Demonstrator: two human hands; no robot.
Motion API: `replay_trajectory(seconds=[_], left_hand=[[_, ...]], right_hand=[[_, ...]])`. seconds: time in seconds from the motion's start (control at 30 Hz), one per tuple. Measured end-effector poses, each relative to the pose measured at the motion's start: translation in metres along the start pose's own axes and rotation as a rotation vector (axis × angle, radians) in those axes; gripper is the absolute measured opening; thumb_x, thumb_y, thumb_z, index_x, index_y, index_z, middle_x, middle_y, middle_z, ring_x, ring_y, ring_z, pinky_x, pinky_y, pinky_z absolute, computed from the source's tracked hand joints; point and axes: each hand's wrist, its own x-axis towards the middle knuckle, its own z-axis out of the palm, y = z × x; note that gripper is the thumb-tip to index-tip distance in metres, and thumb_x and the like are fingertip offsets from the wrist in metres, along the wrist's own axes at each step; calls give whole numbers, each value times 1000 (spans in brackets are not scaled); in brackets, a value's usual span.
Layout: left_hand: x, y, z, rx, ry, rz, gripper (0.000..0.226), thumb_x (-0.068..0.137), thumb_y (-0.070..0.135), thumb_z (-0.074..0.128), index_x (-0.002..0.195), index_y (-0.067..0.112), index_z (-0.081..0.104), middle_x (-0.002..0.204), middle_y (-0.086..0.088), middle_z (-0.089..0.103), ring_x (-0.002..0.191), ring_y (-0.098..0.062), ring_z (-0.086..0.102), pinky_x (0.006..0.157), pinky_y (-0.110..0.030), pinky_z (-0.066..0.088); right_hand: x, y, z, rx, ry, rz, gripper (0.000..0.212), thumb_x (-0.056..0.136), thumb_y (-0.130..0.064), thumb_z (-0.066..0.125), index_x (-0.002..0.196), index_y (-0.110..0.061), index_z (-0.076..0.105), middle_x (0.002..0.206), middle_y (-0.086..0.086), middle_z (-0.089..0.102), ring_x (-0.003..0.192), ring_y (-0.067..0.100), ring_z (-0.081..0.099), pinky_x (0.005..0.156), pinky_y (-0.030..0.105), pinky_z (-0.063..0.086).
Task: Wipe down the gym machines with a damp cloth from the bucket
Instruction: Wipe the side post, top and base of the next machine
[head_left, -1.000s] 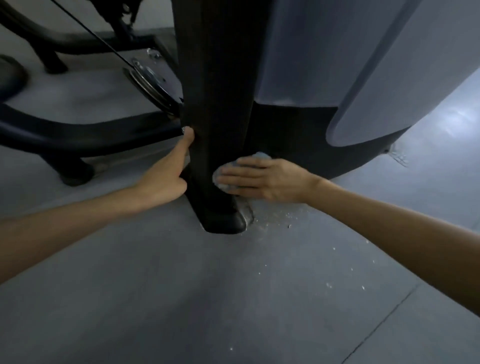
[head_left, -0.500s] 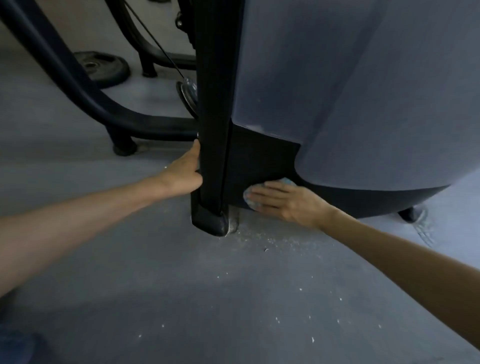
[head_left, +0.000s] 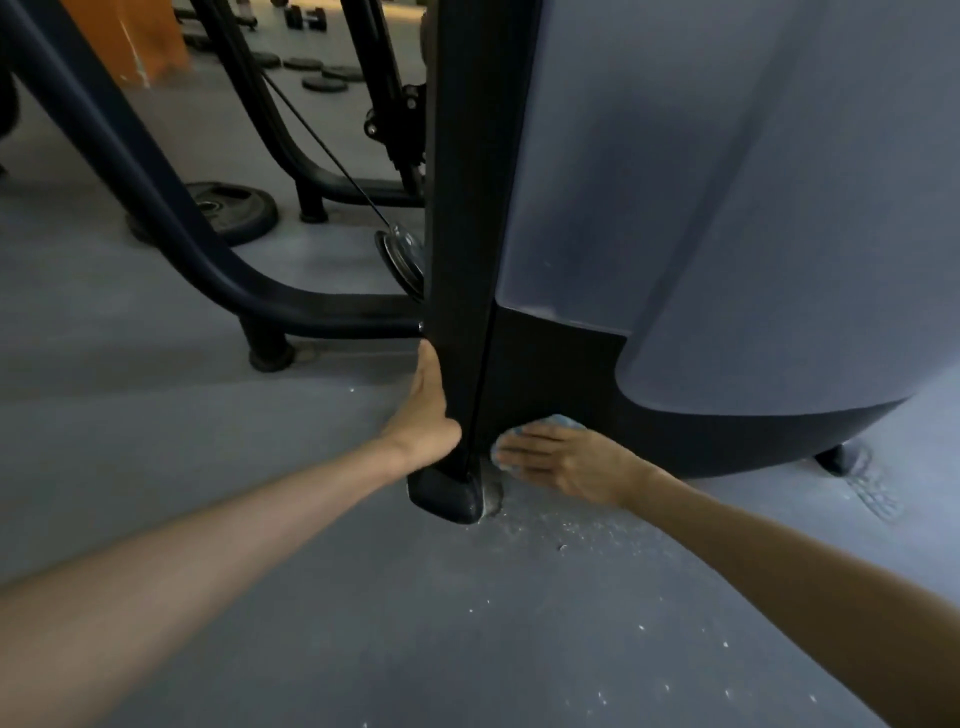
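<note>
Head view looks down on a light blue cloth (head_left: 558, 422), low on the gym machine and just above the floor, pressed to the black lower panel (head_left: 561, 374) right beside the upright post. The right hand (head_left: 566, 462) lies flat over it, fingers straight and together, pointing left, so only the cloth's rim shows around them. The left hand (head_left: 423, 415) rests against the left face of the black post (head_left: 462, 208), one digit reaching straight up along its edge. Its other fingers are hidden by the post, so I cannot tell whether they wrap it. The post ends in a rounded black foot (head_left: 444, 491) on the floor. Above the panel swells a smooth, matt grey-blue shroud (head_left: 727, 208). A small second foot (head_left: 836, 457) shows under the panel's right end.

The floor (head_left: 363, 623) is a dull grey-blue, with white specks (head_left: 571, 525) thickest near the foot and thinner toward the camera. To the left, a curved dark frame tube (head_left: 156, 208) meets the post. A thin cable (head_left: 322, 140) runs down to a pulley (head_left: 402, 254) beside the post. A black weight plate (head_left: 228, 208) lies flat behind the tube. Farther back are more plates (head_left: 322, 78) on the floor and an orange pillar (head_left: 130, 36).
</note>
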Motion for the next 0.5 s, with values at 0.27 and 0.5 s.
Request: replay_trajectory(seconds=[0.27,0.5], left_hand=[[10,-30,5,-113,36,116,103,87,-14,45,145,37,-22,158,11,-14,145,-8,0,107,-19,13],[7,-26,-31,-64,-4,79,92,82,-18,36,150,37,6,158,2,17,134,-16,38,109,-29,34]], right_hand=[[29,35,-31,-107,245,374,58,91,0,32,148,-10,31,155,10,29,144,25,24,120,40,6],[30,10,-23,-99,-4,161,70,73,-15,73,139,-18,51,151,7,39,141,23,33,119,43,5]])
